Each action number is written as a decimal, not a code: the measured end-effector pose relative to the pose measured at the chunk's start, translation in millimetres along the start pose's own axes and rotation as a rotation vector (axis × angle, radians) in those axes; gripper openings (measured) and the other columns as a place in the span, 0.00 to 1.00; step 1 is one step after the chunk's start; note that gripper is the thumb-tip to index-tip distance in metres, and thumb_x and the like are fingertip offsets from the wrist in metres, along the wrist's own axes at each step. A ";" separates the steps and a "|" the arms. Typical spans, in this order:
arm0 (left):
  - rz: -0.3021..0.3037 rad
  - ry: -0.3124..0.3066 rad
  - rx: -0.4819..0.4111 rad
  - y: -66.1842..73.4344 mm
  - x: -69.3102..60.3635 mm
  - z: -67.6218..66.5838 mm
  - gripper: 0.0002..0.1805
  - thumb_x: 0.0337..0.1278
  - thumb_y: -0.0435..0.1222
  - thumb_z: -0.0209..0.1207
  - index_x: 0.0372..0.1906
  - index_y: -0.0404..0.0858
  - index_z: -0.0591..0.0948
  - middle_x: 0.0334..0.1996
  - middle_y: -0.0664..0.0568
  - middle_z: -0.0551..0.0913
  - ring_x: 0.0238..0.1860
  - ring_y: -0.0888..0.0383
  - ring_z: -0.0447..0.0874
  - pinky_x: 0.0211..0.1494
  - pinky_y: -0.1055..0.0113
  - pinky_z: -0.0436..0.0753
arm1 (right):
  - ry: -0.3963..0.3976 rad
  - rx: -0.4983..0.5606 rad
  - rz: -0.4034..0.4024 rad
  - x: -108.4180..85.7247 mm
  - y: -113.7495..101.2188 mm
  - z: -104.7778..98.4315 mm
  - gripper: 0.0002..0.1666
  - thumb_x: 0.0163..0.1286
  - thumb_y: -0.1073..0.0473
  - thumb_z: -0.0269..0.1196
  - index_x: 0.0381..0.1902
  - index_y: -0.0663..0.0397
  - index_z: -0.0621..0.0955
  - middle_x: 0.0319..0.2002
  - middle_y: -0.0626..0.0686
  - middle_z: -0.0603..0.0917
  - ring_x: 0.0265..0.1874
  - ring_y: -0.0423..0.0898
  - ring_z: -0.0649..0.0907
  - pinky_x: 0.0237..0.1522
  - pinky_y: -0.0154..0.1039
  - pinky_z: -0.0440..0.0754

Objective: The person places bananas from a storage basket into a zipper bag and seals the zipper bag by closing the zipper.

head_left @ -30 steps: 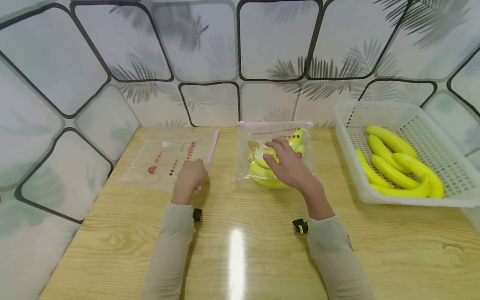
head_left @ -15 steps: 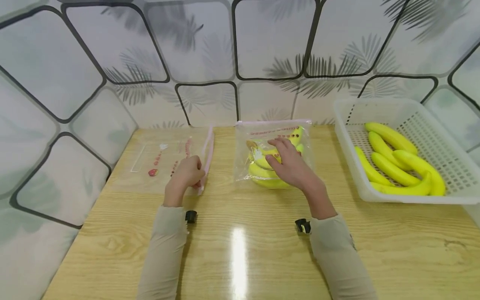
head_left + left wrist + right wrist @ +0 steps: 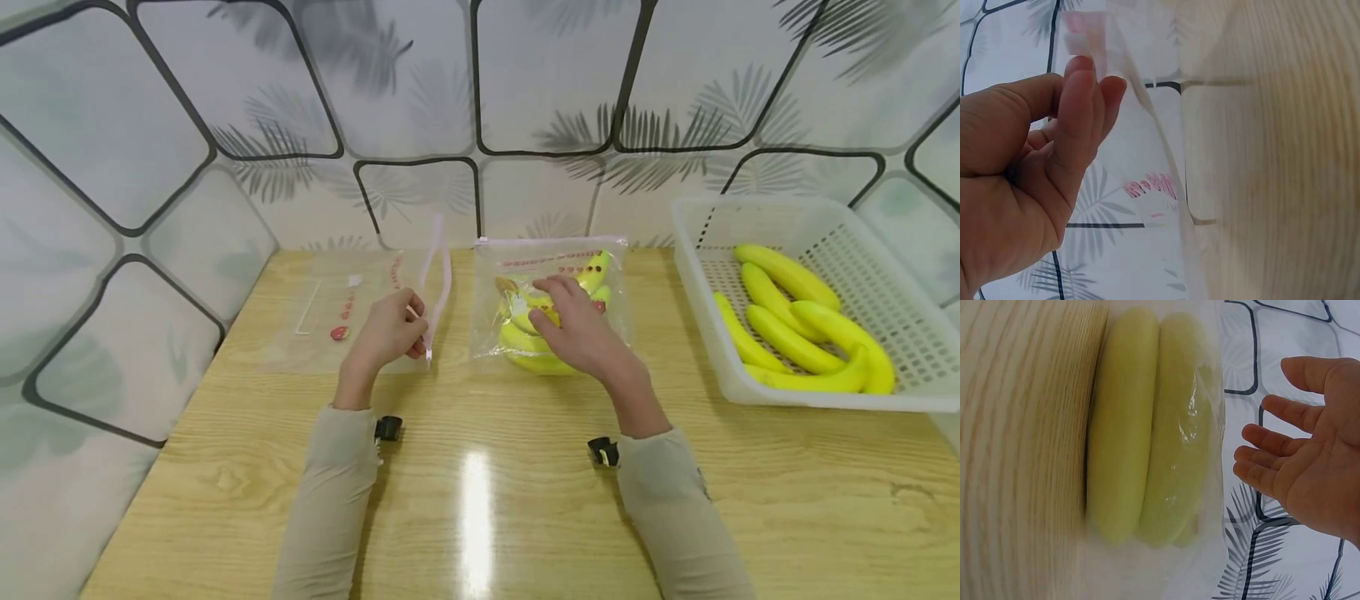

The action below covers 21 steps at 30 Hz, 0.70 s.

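In the head view a clear zip bag (image 3: pixel 322 329) with red print lies at the left, and its pink zip edge stands raised and parted. My left hand (image 3: pixel 386 329) pinches this edge near its front corner; the left wrist view shows the fingertips (image 3: pixel 1079 69) at the strip. A second zip bag (image 3: pixel 487 333), closed along its top, lies in the middle with several yellow bananas (image 3: pixel 528 354) inside. Above it hovers my right hand (image 3: pixel 577 329), fingers spread and relaxed. The right wrist view shows that hand apart from the bagged bananas (image 3: pixel 1122 425).
A white perforated basket (image 3: pixel 918 358) at the right holds several loose bananas (image 3: pixel 795 337). The wooden table (image 3: pixel 525 517) meets a patterned backdrop (image 3: pixel 540 83) behind the bags and at the left.
The left bag's zip edge has risen from flat, parted and shifted right. My left hand has gone from a curled fist to pinching that edge. The right hand stays over the banana bag.
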<state>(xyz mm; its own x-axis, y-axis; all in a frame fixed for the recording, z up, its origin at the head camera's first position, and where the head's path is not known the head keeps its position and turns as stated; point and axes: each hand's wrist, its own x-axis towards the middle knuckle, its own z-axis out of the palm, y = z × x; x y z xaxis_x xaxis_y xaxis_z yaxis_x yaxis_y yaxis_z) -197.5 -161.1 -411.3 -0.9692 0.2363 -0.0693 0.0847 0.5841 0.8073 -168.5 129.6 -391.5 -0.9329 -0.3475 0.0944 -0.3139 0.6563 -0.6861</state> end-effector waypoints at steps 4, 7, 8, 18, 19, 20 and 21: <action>0.037 0.000 -0.037 7.0 0.5 5.2 0.06 0.63 0.26 0.50 0.43 0.29 0.73 0.20 0.43 0.82 0.16 0.55 0.82 0.25 0.57 0.87 | 0.010 0.009 -0.014 0.2 -3.2 4.9 0.29 0.76 0.56 0.55 0.69 0.64 0.67 0.70 0.62 0.63 0.70 0.59 0.64 0.70 0.57 0.65; 0.069 0.009 -0.059 15.1 -1.1 9.2 0.05 0.62 0.26 0.50 0.41 0.31 0.73 0.19 0.44 0.81 0.16 0.54 0.82 0.27 0.51 0.87 | 0.009 0.021 -0.021 0.3 -6.0 8.4 0.28 0.76 0.56 0.55 0.69 0.65 0.68 0.69 0.63 0.64 0.70 0.59 0.64 0.70 0.56 0.64; 0.082 0.008 -0.067 18.2 -1.8 10.6 0.05 0.61 0.26 0.50 0.41 0.31 0.73 0.18 0.44 0.81 0.16 0.54 0.82 0.28 0.50 0.87 | 0.009 0.026 -0.025 0.6 -6.7 9.5 0.28 0.76 0.56 0.55 0.68 0.65 0.68 0.69 0.63 0.64 0.70 0.58 0.64 0.71 0.55 0.64; 0.198 -0.065 -0.055 49.1 -10.7 33.0 0.04 0.61 0.24 0.51 0.39 0.33 0.73 0.17 0.47 0.81 0.15 0.56 0.81 0.22 0.62 0.85 | 0.117 0.159 0.029 4.4 -8.9 17.8 0.23 0.76 0.58 0.55 0.63 0.66 0.74 0.59 0.63 0.77 0.58 0.58 0.78 0.60 0.52 0.78; 0.204 -0.073 -0.048 51.7 -11.8 34.9 0.04 0.61 0.24 0.50 0.39 0.33 0.73 0.17 0.47 0.81 0.15 0.57 0.81 0.23 0.62 0.85 | 0.134 0.196 0.053 4.9 -9.2 18.4 0.22 0.75 0.58 0.55 0.62 0.66 0.74 0.57 0.62 0.79 0.55 0.58 0.80 0.57 0.51 0.80; 0.210 -0.082 -0.041 53.9 -12.9 36.6 0.04 0.61 0.24 0.50 0.39 0.33 0.73 0.18 0.47 0.81 0.16 0.57 0.81 0.23 0.61 0.85 | 0.146 0.251 0.080 5.5 -9.3 19.4 0.21 0.76 0.59 0.56 0.61 0.66 0.75 0.55 0.63 0.81 0.52 0.58 0.82 0.54 0.50 0.82; 0.213 -0.090 -0.033 55.6 -13.7 38.3 0.04 0.61 0.25 0.50 0.39 0.33 0.73 0.18 0.47 0.81 0.16 0.57 0.82 0.23 0.60 0.86 | 0.155 0.303 0.107 6.1 -9.4 20.3 0.21 0.76 0.58 0.56 0.60 0.66 0.75 0.53 0.63 0.82 0.50 0.57 0.84 0.51 0.49 0.84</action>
<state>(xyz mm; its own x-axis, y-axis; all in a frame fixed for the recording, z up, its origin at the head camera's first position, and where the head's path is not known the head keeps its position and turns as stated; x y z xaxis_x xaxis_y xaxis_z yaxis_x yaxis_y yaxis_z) -170.6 -102.1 -387.9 -0.9056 0.4206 0.0539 0.2759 0.4880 0.8281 -167.7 107.7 -399.1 -0.9806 -0.1669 0.1031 -0.1684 0.4468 -0.8786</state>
